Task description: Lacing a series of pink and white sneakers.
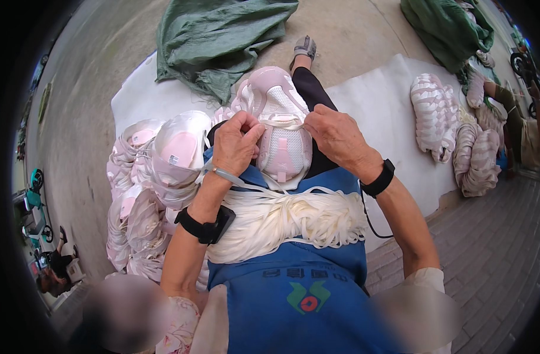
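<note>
Both hands (234, 144) pinching lace (285, 124) on pink-white upper (280, 154) — lace bundle (287, 219) nearer, stacked uppers (178, 147) left, green sheet (220, 41) beyond.

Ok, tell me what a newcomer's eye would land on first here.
Probably the thick bundle of cream laces across the person's blue apron. Next, the pink-and-white shoe upper between the left hand and right hand. A crumpled green sheet lies at the top; similar uppers pile up at the left.

Concrete ground (352, 29) carries white sheeting (379, 97); on this, pink-white shoe uppers (143, 203) lie left of the blue apron (246, 307), bundled uppers (434, 115) right of it, green cloth (217, 44) partly, ahead.
</note>
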Motion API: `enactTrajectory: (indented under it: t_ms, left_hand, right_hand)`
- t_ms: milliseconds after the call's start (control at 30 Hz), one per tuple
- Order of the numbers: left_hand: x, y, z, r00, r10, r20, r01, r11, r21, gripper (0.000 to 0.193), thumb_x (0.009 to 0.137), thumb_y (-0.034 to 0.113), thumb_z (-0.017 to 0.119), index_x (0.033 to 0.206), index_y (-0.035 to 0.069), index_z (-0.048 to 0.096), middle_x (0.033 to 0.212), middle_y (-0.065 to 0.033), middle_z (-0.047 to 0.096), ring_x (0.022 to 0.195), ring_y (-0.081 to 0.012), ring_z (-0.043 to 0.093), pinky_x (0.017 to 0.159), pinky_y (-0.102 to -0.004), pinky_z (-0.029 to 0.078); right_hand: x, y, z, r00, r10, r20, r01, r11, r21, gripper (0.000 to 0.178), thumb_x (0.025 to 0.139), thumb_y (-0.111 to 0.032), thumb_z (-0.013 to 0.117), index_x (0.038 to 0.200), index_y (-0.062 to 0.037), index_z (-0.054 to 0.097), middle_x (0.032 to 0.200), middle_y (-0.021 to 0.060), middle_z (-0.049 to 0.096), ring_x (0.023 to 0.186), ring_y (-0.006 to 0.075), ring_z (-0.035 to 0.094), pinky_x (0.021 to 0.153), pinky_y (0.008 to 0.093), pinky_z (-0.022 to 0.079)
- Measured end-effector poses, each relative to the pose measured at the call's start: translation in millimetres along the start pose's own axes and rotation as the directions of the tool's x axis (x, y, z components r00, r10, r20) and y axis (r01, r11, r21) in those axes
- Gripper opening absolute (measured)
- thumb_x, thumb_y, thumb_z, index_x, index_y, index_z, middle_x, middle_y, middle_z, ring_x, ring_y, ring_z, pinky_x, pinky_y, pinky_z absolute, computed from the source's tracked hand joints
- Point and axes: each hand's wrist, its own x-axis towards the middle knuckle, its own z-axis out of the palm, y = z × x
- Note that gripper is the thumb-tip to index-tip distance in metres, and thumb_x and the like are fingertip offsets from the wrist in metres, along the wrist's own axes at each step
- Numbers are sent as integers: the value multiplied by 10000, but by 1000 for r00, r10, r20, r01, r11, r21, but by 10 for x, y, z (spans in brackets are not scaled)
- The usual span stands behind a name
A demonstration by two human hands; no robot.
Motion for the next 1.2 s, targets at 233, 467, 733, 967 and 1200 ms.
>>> enactTrajectory:
  t_ms: [233,467,733,967,1200]
  left_hand:
    - [-164,-80,64,771,636,36,-512,585,629,231,847,149,672,986,-8,574,827,-147,613,718,-309,626,649,-367,512]
    - [-291,-118,212,765,635,105,-438,394,808,346,857,133,606,1143,-30,498,1000,-190,553,877,-334,603,721,-394,512]
    - [-141,-212,215,777,609,159,-474,400,784,265,827,44,531,1078,-38,510,912,-189,527,829,-338,595,698,-409,505]
    - [144,-141,109,697,662,276,-583,299,756,121,843,22,490,957,-16,508,885,-184,522,793,-349,589,662,-388,515]
    - [33,-189,164,650,757,67,-613,471,634,182,879,5,500,1062,7,504,904,-182,538,800,-376,603,661,-412,515]
  right_hand:
    - [23,103,60,1000,6,23,-10,981,192,167,885,-163,560,894,-6,617,875,172,624,801,368,612,742,435,490]
    - [-321,-233,105,988,75,-139,-75,997,-1,415,805,-207,716,1054,41,494,996,194,507,843,356,614,735,370,522]
    - [-180,-276,307,990,123,-75,-137,967,-216,221,778,-143,653,864,37,558,876,185,540,839,286,603,715,340,524]
    - [-46,152,162,984,-173,42,178,971,-159,132,785,-97,557,762,31,579,761,173,553,780,301,583,714,395,505]
    - [-114,-58,203,998,-56,-38,54,997,-62,115,774,-72,570,817,33,548,804,162,529,751,297,578,655,379,527]
